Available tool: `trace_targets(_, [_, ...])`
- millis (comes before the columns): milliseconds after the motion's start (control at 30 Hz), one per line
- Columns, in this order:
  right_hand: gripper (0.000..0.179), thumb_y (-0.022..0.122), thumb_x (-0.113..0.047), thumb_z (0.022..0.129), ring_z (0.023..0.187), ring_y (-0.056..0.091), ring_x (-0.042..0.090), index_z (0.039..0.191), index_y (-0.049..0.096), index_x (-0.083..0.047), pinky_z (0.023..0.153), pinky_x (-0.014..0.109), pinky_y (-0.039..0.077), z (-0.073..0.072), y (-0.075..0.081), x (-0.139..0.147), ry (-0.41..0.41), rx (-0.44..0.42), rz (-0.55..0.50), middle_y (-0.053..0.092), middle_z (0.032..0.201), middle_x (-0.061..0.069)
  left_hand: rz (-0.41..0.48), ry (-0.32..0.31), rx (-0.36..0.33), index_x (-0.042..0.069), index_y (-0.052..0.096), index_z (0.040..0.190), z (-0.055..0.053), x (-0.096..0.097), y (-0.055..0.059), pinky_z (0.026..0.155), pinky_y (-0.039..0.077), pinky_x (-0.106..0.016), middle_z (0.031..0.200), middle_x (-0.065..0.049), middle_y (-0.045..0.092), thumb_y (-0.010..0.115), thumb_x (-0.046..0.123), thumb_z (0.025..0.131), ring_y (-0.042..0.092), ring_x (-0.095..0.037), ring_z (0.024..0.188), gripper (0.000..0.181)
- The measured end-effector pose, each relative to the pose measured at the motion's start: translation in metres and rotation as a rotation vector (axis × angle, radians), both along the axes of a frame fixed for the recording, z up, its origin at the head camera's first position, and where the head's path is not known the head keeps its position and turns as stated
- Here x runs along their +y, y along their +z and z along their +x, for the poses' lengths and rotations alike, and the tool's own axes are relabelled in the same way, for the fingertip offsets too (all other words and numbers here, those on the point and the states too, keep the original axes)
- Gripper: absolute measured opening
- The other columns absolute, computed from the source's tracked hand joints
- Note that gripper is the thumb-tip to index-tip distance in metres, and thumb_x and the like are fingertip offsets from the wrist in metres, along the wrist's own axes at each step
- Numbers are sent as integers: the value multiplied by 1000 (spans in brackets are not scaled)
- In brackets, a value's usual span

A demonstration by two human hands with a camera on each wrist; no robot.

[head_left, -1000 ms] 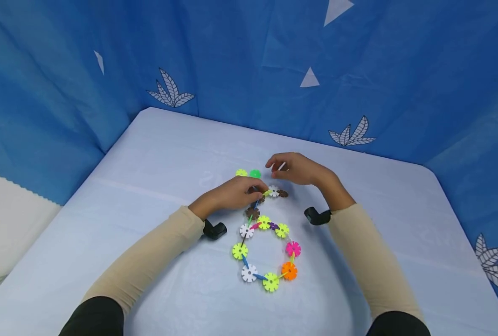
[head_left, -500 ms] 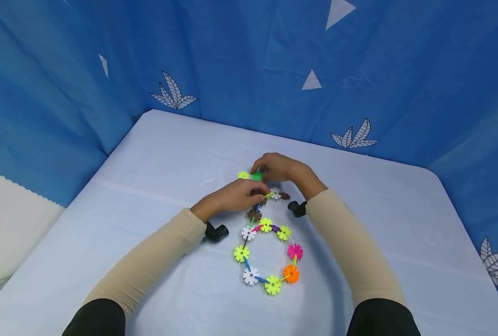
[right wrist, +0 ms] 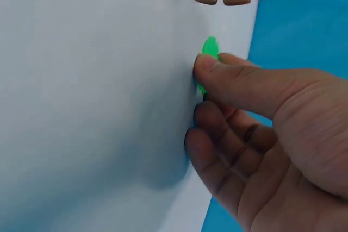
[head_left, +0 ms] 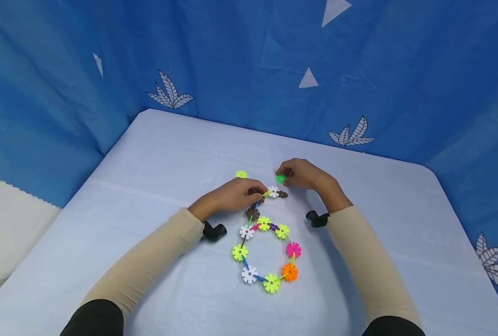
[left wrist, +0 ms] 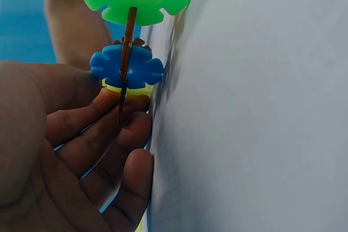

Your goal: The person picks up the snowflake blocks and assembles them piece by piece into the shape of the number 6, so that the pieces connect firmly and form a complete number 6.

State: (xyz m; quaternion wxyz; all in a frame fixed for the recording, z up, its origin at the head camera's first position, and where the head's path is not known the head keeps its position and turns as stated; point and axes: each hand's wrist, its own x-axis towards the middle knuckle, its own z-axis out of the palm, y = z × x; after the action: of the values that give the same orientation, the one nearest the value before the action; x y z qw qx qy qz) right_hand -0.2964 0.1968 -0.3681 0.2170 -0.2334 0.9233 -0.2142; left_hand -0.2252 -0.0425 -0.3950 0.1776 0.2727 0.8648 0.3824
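Note:
Notched plastic snowflake discs, slotted edge to edge, form a chain (head_left: 240,252) with a loop nearer the person and an arm running away from it. At that arm my left hand (head_left: 234,193) holds the chain; in the left wrist view the thumb meets a blue disc (left wrist: 126,68), with fingers behind and below it. My right hand (head_left: 302,174) pinches a green disc (head_left: 280,178) between thumb and fingers, just beyond the chain's white disc (head_left: 273,191) and brown end disc (head_left: 282,194). In the right wrist view the green disc (right wrist: 210,48) is seen edge-on, partly covered by the thumb.
A yellow-green disc (head_left: 241,174) lies beyond the left hand on the white table (head_left: 173,158). Blue patterned cloth (head_left: 249,70) hangs behind the table's far edge. Black devices (head_left: 214,231) sit at both wrists.
My right hand reached left to the green disc beside the yellow-green one, took hold of it and carried it right, towards the chain's brown end. My left hand stayed in place.

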Motion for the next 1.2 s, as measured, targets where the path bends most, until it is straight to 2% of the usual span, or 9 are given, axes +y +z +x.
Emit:
trace_targets(133, [33, 71, 1, 92, 112, 59, 32, 125, 69, -2, 97, 47, 49, 16, -5, 20, -52, 6, -41, 64, 116, 14, 5, 2, -5, 12, 66, 131, 0, 0, 1, 95, 49, -34, 120, 2, 67, 57, 17, 105, 60, -12, 107, 28])
trace_targets(267, [25, 73, 0, 91, 106, 58, 31, 115, 69, -5, 92, 47, 51, 35, -8, 33, -125, 24, -68, 64, 111, 12, 13, 1, -8, 12, 66, 131, 1, 0, 2, 94, 50, -34, 119, 2, 67, 57, 17, 105, 61, -12, 107, 28])
trace_targets(400, [13, 72, -5, 93, 98, 57, 29, 106, 68, -8, 82, 41, 52, 51, -9, 39, -257, 33, -124, 64, 102, 10, 28, 1, -14, 11, 66, 131, 2, -1, 2, 94, 50, -34, 119, 1, 67, 57, 16, 105, 61, -13, 108, 28])
trace_targets(500, [11, 69, -7, 96, 91, 60, 27, 107, 68, -6, 77, 35, 54, 59, -13, 41, -357, -26, -235, 64, 98, 11, 36, -5, -15, 10, 65, 131, 2, 0, 3, 94, 50, -35, 121, 0, 67, 56, 15, 105, 61, -14, 110, 28])
trace_targets(633, [15, 69, -7, 97, 84, 65, 25, 110, 67, 0, 78, 30, 56, 63, -20, 42, -417, -135, -369, 64, 93, 14, 31, -7, -12, 11, 65, 132, 2, 1, 3, 95, 50, -34, 124, -1, 66, 56, 16, 105, 60, -14, 110, 29])
trace_targets(933, [19, 69, -9, 97, 83, 64, 25, 111, 65, 3, 77, 29, 57, 63, -22, 45, -510, -241, -445, 61, 96, 16, 42, -9, -7, 10, 65, 133, 1, 2, 1, 94, 50, -34, 123, -1, 66, 57, 15, 105, 60, -14, 106, 30])
trace_targets(1200, [22, 69, -6, 96, 79, 67, 19, 113, 61, 5, 76, 28, 58, 62, -26, 38, -540, -331, -543, 61, 98, 16, 38, -21, 7, 8, 65, 132, 0, 0, 0, 93, 50, -34, 122, -2, 67, 59, 14, 104, 61, -14, 107, 30])
